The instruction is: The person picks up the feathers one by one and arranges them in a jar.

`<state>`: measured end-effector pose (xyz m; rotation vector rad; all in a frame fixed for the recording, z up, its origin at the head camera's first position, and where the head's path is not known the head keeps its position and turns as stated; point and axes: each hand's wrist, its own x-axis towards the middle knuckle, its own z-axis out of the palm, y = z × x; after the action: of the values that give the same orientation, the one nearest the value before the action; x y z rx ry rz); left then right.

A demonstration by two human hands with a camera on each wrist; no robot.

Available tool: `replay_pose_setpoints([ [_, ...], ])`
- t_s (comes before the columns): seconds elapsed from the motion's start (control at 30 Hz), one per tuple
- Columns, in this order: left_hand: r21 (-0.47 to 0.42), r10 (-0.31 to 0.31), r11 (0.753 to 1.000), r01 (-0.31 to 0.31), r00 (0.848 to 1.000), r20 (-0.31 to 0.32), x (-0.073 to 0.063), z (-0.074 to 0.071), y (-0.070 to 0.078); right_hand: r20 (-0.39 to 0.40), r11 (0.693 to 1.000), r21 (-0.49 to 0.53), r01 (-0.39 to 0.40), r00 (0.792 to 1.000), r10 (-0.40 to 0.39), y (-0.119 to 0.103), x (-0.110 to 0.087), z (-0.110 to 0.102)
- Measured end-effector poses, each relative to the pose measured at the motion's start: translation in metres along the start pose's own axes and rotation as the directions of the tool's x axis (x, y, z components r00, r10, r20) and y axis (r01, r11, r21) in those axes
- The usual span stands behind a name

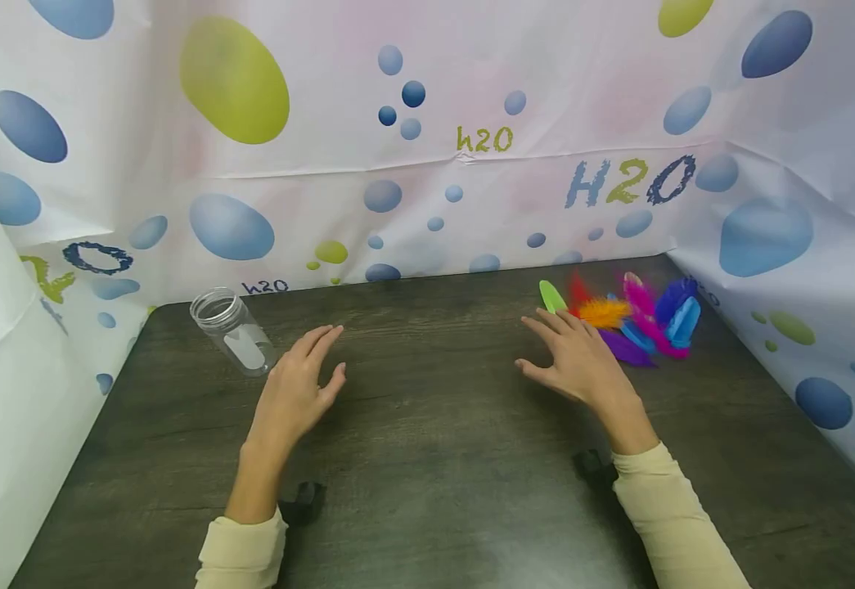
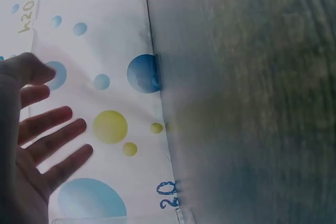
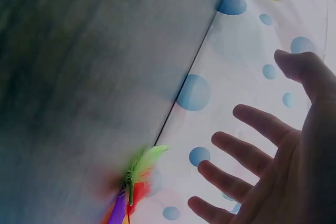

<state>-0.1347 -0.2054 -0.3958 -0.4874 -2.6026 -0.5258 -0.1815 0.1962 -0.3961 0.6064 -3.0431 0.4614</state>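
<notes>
My left hand (image 1: 296, 391) hovers over the table with fingers extended and nothing in it. Just beyond it, to the left, a clear open-mouthed jar (image 1: 224, 323) leans at a slant in the head view; a white label shows on its side. On the right, my right hand (image 1: 577, 360) is held out with spread fingers, holding nothing. Colourful feathers (image 1: 655, 315) lie in a loose heap beside and beyond that hand, which hides part of them. In the right wrist view a green feather (image 3: 147, 162) pokes up near the lower edge.
The dark wooden table (image 1: 427, 458) ends at a white curtain (image 1: 324, 98) printed with blue and green spots, which closes off the back and both sides. Small black wrist mounts (image 1: 305, 501) sit under the wrists.
</notes>
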Motion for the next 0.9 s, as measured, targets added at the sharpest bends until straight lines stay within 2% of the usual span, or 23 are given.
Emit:
replay_pose_setpoints([
  [0.13, -0.027, 0.036, 0.999, -0.041, 0.989, -0.146, 0.002, -0.003, -0.004, -0.023, 1.0, 0.014, 0.019, 1.0, -0.019, 0.001, 0.003, -0.002],
  [0.27, -0.032, 0.056, 0.997, -0.065, 0.972, -0.23, 0.005, -0.007, -0.01, -0.04, 0.999, 0.013, 0.031, 0.999, -0.03, 0.004, 0.006, -0.002],
  [0.43, -0.025, 0.074, 0.996, -0.083, 0.965, -0.253, 0.01, -0.01, -0.018, -0.065, 1.0, 0.007, 0.027, 0.998, -0.026, 0.009, 0.014, -0.004],
  [0.7, -0.008, 0.096, 0.995, -0.102, 0.956, -0.278, 0.017, -0.006, -0.024, -0.07, 0.999, 0.031, 0.027, 0.997, -0.025, 0.011, 0.023, -0.006],
  [0.9, -0.017, 0.1, 0.994, -0.112, 0.94, -0.327, 0.022, -0.005, -0.028, -0.078, 0.999, 0.039, 0.03, 0.997, -0.027, 0.011, 0.028, -0.006],
])
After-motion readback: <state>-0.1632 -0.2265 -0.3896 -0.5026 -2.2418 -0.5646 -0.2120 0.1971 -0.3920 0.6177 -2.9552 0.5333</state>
